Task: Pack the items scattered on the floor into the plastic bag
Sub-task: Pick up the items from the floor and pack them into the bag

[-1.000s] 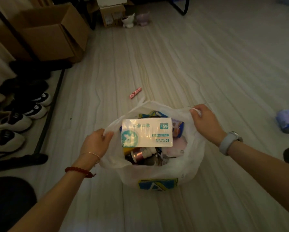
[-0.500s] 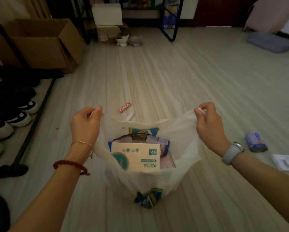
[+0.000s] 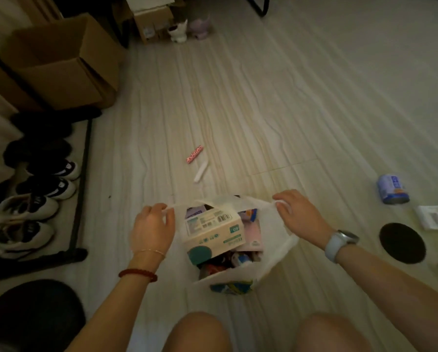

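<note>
Left hand (image 3: 153,228), right hand (image 3: 298,215) clenched.

Bag (image 3: 276,252) contents mostly hidden.

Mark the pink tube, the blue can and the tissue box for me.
pink tube (image 3: 194,154), head view, middle of its patterned body.
blue can (image 3: 392,189), head view, its side label.
tissue box (image 3: 212,231), head view, upper face, inside the bag.

Pale wood-grain plank floor (image 3: 289,97) fills frame, dim warm light. Upper left: open cardboard box (image 3: 68,64), smaller carton (image 3: 151,21) further back. Left edge: black metal shoe rack (image 3: 82,189) holding sneakers (image 3: 24,207) and dark shoes. Top centre: two small figurines (image 3: 190,30). Right edge: round black mat (image 3: 402,243).
</note>
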The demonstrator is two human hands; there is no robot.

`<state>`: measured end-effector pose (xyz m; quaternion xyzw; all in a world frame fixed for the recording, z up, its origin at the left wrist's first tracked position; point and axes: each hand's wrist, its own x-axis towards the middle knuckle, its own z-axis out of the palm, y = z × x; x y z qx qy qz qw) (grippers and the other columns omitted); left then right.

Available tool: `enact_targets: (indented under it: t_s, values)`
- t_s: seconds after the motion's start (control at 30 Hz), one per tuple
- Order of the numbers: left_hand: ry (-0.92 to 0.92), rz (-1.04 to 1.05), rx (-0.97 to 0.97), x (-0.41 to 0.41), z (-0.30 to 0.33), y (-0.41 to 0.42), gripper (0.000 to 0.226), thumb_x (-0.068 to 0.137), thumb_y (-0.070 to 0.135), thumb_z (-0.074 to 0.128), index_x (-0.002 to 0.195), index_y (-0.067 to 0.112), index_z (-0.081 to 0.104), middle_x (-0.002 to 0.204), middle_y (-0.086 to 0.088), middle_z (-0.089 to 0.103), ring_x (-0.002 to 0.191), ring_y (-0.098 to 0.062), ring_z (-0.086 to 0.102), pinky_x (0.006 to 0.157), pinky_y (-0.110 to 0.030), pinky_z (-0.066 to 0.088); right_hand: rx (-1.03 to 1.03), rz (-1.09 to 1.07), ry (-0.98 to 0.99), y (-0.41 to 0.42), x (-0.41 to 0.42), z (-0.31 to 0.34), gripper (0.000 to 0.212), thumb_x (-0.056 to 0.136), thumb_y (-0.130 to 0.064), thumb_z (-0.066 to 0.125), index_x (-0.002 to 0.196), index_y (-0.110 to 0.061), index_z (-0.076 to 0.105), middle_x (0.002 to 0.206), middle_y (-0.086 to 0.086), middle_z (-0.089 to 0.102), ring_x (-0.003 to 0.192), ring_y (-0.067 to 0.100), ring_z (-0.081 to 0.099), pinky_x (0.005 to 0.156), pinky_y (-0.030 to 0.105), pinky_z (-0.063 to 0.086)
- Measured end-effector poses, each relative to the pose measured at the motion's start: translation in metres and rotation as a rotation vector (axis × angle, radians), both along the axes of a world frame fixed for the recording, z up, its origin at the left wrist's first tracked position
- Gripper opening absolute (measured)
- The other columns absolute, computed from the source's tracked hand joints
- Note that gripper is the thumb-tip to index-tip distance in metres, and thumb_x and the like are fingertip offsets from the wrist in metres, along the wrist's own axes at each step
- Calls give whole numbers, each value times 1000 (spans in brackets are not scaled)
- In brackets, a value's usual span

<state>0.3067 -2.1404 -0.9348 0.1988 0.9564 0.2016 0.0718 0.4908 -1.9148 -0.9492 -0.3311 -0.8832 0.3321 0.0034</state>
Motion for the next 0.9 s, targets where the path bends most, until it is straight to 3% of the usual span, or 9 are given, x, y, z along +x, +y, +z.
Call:
enact_targets:
  t_s: [0.1,0.2,0.37,0.57,0.77,0.9]
  values:
    - [-101,-55,-281,15,48,4,49,91,33,49,135,12,41,139,-18,40,124,-35,38,102,-47,31,-111,-58,-103,-17,13,50,55,82,-37,35,127,-9,50,129,17,54,119,34,48,103,40,37]
    - [-142,-128,-272,43,112,18,49,91,31,48,136,13,38,145,-16,34,131,-33,32,108,-48,24,-175,-153,-106,-32,36,111,49,84,-27,39,125,-4,51,128,20,55,119,35,49,103,37,33]
    - [-181,-282,-144,100,243,47,43,88,20,54,129,8,48,138,-19,43,127,-35,38,104,-49,30,-298,-370,-65,-39,87,248,39,93,-9,42,130,-1,44,137,19,47,128,32,43,110,38,29]
    - [-209,-316,-114,125,381,89,44,88,21,53,130,10,46,136,-14,46,126,-32,40,103,-47,32,-320,-479,-74,-12,142,396,36,93,-9,43,128,-2,47,134,16,51,126,28,45,106,32,31]
    - [-230,-248,-19,113,447,132,40,88,19,53,127,10,47,131,-13,50,119,-33,48,99,-50,38,-339,-475,-70,37,131,463,35,92,-8,43,126,-1,48,131,18,53,124,28,47,102,30,34]
    - [-239,-160,8,78,457,155,41,88,18,52,127,8,47,129,-15,50,116,-35,50,96,-50,42,-288,-327,-75,80,74,475,36,93,-12,43,128,-5,47,132,15,53,125,26,47,101,24,30]
